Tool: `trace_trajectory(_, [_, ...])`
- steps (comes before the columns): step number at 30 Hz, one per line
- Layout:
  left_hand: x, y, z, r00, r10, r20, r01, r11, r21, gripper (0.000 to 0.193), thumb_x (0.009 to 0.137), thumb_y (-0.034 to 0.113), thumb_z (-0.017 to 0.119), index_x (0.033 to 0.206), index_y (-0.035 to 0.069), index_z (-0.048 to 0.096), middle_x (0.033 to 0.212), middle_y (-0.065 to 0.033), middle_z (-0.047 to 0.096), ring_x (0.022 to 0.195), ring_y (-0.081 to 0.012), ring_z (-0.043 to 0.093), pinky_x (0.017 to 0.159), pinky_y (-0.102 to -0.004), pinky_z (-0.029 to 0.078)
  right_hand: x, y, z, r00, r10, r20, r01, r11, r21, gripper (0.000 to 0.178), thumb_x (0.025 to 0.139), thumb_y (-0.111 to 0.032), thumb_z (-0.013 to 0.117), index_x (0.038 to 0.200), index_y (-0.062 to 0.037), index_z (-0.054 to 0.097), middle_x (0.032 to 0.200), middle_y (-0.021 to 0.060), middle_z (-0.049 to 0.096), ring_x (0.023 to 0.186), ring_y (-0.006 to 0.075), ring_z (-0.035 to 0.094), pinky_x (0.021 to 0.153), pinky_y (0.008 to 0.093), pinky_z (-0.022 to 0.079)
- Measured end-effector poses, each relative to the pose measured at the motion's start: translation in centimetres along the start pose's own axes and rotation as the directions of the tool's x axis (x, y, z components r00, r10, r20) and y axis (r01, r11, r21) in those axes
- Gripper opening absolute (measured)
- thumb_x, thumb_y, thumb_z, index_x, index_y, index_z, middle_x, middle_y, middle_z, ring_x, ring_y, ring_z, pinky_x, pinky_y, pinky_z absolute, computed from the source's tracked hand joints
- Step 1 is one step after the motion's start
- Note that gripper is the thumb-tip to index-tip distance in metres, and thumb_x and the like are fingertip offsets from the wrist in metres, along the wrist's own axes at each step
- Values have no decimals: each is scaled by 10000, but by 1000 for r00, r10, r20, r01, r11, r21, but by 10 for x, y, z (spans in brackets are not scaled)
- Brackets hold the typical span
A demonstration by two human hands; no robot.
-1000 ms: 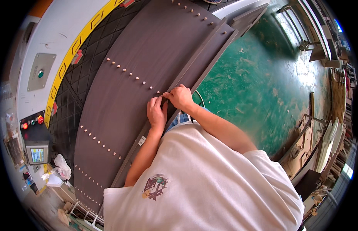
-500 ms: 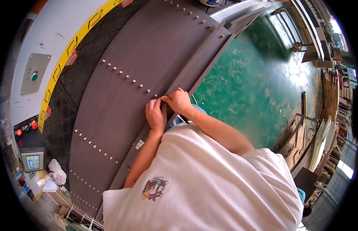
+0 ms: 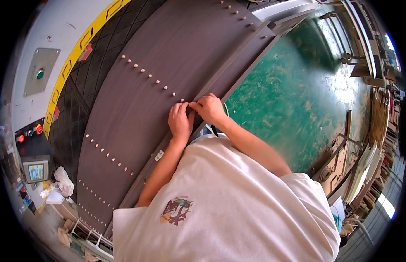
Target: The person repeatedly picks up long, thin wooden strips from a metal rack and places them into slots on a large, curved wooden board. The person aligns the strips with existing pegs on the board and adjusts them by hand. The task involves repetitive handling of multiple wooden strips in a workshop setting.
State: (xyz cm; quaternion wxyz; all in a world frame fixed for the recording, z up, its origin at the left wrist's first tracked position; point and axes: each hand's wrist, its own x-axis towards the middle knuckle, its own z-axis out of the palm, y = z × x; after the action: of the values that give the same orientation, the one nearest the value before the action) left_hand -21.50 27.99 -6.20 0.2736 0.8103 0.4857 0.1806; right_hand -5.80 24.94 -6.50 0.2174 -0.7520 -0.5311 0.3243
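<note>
A large dark brown panel (image 3: pixel 168 52) lies in front of me with rows of small pale wooden dowels (image 3: pixel 148 75) standing in it. My left hand (image 3: pixel 180 121) rests on the panel's near edge, fingers curled, next to the last dowel (image 3: pixel 182 100) of one row. My right hand (image 3: pixel 208 108) meets it from the right, fingertips pinched close to that same dowel. Whether a dowel sits between the fingers is hidden. Another row of dowels (image 3: pixel 108 153) runs lower left.
A black mat with a yellow stripe (image 3: pixel 74 56) borders the panel on the left. A control box with red and green buttons and a small screen (image 3: pixel 30 150) stands at far left. Green floor (image 3: pixel 290 91) lies to the right, with racks of boards (image 3: pixel 364 170) beyond.
Both hands stay together at the same spot on the panel's edge. Only the view has shifted slightly.
</note>
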Motion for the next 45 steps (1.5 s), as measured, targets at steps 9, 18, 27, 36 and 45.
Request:
trace_trajectory(9, [14,-10,-18,971,-13,239,67,973,-221,340,875,140,719,1189,20,665,1152,-170,653,1106,-375,594,978,-438,461,6,-22,-31,903,413,116,-427,891,155,473,919,-422,615,771,8,743,693,201,680,720,385,694,715,439,549])
trace_trajectory(18, [11,-7,-13,986,-43,163,73,979,-189,326,871,175,746,1146,12,681,1117,-155,638,1090,-357,596,950,-431,469,15,8,-17,881,425,207,-472,767,434,498,933,-433,659,822,47,732,715,134,721,649,230,716,663,349,569])
trace_trajectory(27, [-16,-10,-10,999,-3,-45,2,1000,-22,289,843,192,770,1088,53,707,1009,-105,617,967,-320,590,868,-423,481,18,5,-25,856,442,268,-517,755,403,488,937,-391,656,880,90,713,751,132,731,650,215,728,655,328,590])
trace_trajectory(36, [-17,-10,-6,995,29,-92,-28,1000,13,262,823,162,771,1050,50,703,974,-99,606,972,-320,580,853,-432,481,21,11,-16,864,412,290,-501,765,404,451,954,-348,631,942,98,693,785,143,736,677,222,729,662,336,594])
trace_trajectory(45, [-20,-11,0,988,48,-144,-43,998,36,269,800,128,766,1046,44,694,982,-118,590,980,-329,581,876,-440,483,21,16,-12,867,371,333,-494,732,469,431,1003,-317,601,1001,111,648,842,159,728,706,217,712,667,328,591])
